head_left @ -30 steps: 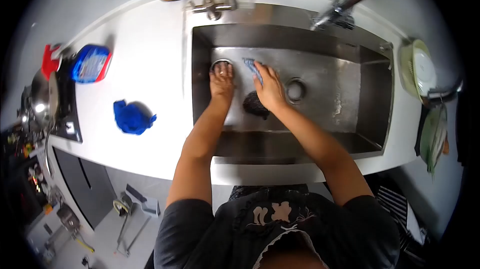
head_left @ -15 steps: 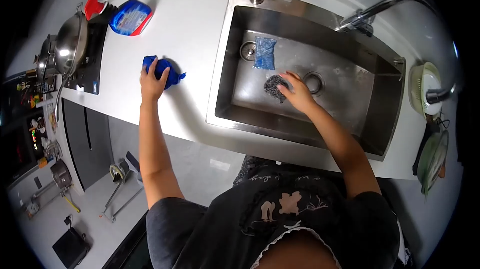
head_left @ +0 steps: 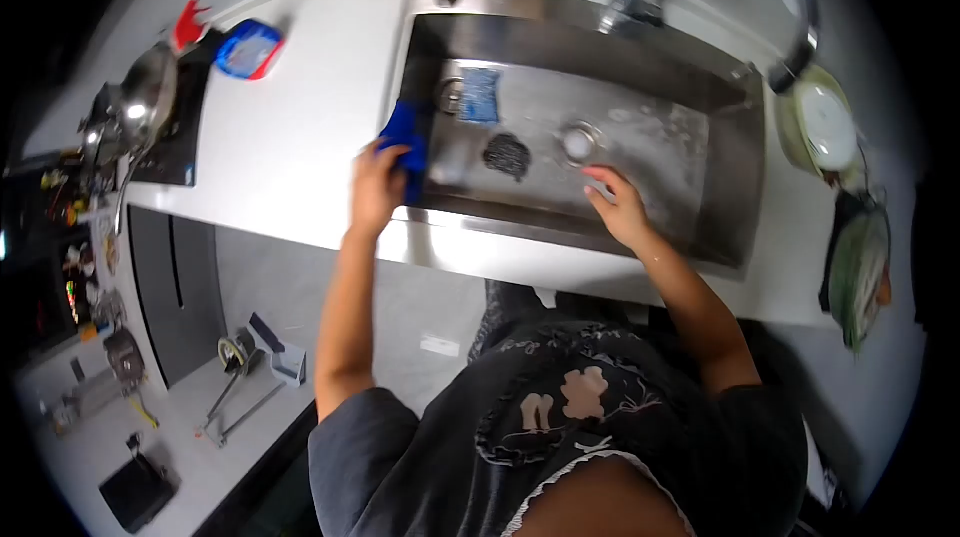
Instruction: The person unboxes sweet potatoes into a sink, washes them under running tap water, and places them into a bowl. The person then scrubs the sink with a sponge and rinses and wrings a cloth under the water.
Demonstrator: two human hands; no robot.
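My left hand (head_left: 378, 189) is closed on a crumpled dark blue cloth (head_left: 403, 127) at the left rim of the steel sink (head_left: 570, 52). Part of the cloth is covered by my fingers. Over the front right of the basin, my right hand (head_left: 622, 209) holds nothing, its thumb and forefinger apart. Beside it, to the left, a dark steel-wool scourer (head_left: 507, 155) lies on the sink floor. A light blue sponge pad (head_left: 480, 95) lies farther back, next to the small left drain. The main drain (head_left: 580, 141) is just beyond my right fingertips.
A blue spray bottle (head_left: 250, 49) with a red trigger lies on the white counter (head_left: 290, 137). A wok (head_left: 150, 92) is on the stove at left. The black-and-chrome faucet (head_left: 630, 9) arches over the back right, near a green basin (head_left: 800, 122).
My left hand has carried the blue cloth rightward from the counter to the sink's edge. My right hand has left the scourer and moved right, over the basin. The view has shifted.
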